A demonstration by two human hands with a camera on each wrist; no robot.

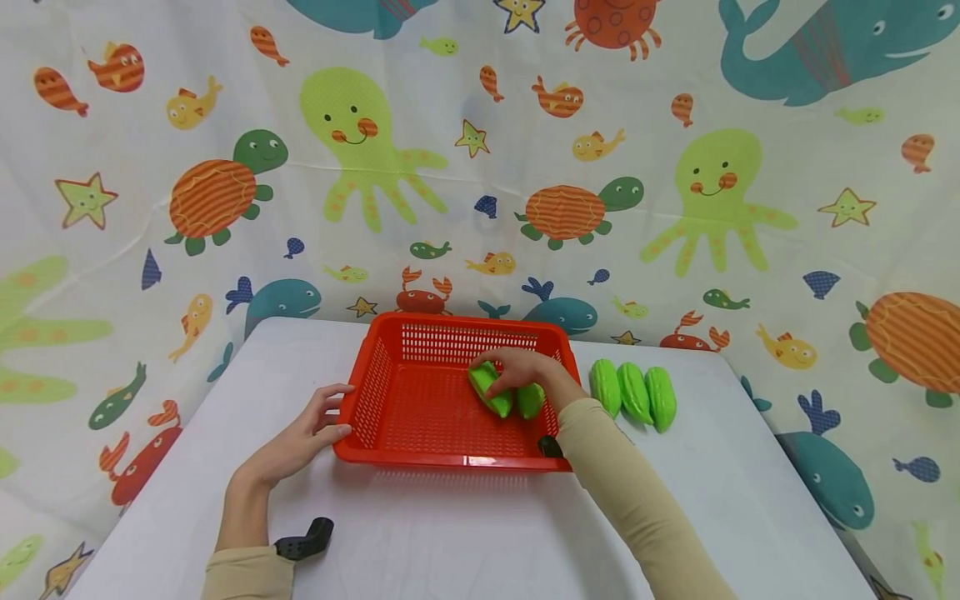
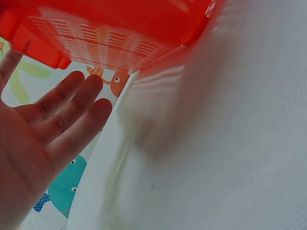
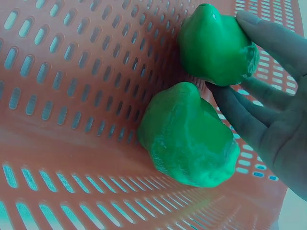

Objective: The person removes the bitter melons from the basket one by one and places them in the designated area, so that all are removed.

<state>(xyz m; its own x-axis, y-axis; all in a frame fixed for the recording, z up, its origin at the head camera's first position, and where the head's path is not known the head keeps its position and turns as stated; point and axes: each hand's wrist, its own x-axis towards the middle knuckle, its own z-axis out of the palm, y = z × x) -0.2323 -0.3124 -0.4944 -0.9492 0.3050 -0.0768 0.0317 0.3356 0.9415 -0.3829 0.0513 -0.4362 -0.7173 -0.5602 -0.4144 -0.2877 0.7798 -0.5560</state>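
A red plastic basket (image 1: 435, 458) with slotted walls sits on the white table. Inside it, toward the right, are two green star fruits with ridged sides. My right hand (image 1: 522, 369) pinches the left star fruit (image 1: 487, 385) between thumb and fingers; the right wrist view shows this held star fruit (image 3: 216, 45) too. Close beside it lies the other star fruit (image 1: 530, 402), also plain in the right wrist view. At the basket's left rim is my left hand (image 1: 303, 435), fingers extended and loosely spread; the left wrist view shows this palm (image 2: 43, 129) beside the basket wall.
Outside the basket, to its right, three more star fruits (image 1: 633, 392) lie side by side on the table (image 1: 450, 542). A curtain (image 1: 450, 183) printed with sea animals hangs behind and around the table. A black wrist device (image 1: 306, 540) is on the left wrist.
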